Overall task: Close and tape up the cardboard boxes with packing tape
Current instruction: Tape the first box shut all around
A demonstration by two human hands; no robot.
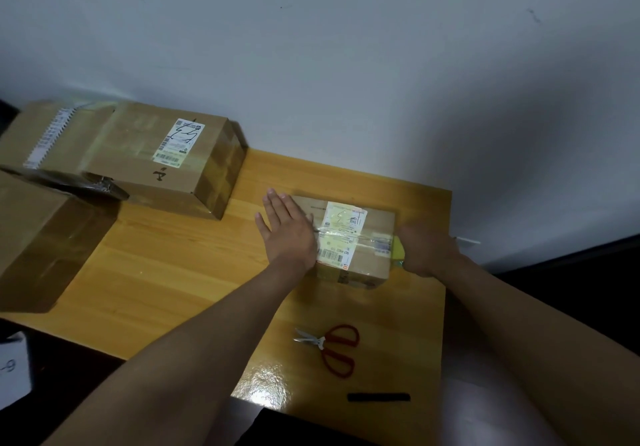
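A small cardboard box (372,265) with a white shipping label lies on the wooden table (180,272). A strip of clear tape (360,236) runs across its top. My left hand (287,229) presses flat on the box's left end with straight fingers. My right hand (427,249) is at the box's right end, its fingers curled round a roll of packing tape (398,249), of which only a yellowish edge shows.
Red-handled scissors (334,347) lie on the table in front of the box, and a black marker (379,397) lies near the front edge. Three larger cardboard boxes stand at the left: one labelled (166,161), one behind (52,133), one nearer (45,237). The wall is close behind.
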